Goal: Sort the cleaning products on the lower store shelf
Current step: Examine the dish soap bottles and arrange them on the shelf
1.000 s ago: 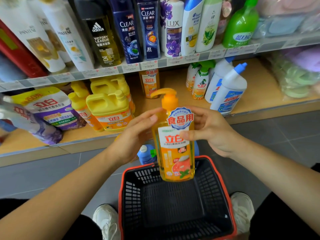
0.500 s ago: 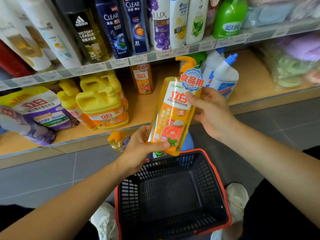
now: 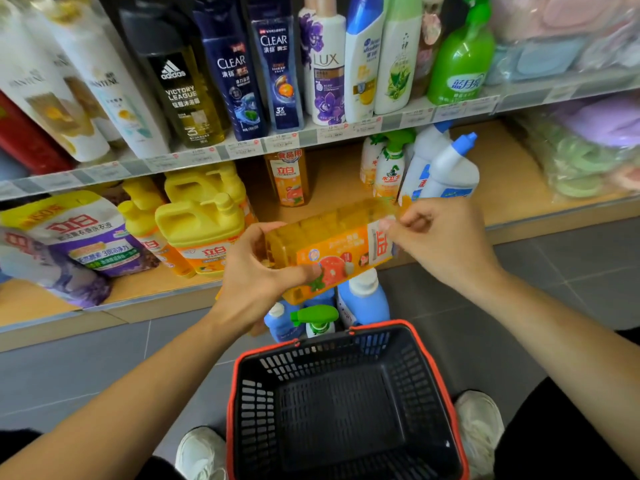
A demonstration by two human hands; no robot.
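Noted at frame centre: orange detergent bottle (image 3: 332, 247), off the lower shelf (image 3: 502, 174), long axis near horizontal, base left, neck right. Gripped at base by left hand (image 3: 256, 271), fingers curled round; pinched at neck end by right hand (image 3: 440, 244). Judged destination: beside 1 matching bottle (image 3: 287, 178), upper centre, nearer the right hand.

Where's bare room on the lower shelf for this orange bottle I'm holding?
Bare wood between the standing orange bottle and the spray bottles, and another patch between the white cleaner bottles and the bagged sponges. Crowded left: yellow jugs, pouches.
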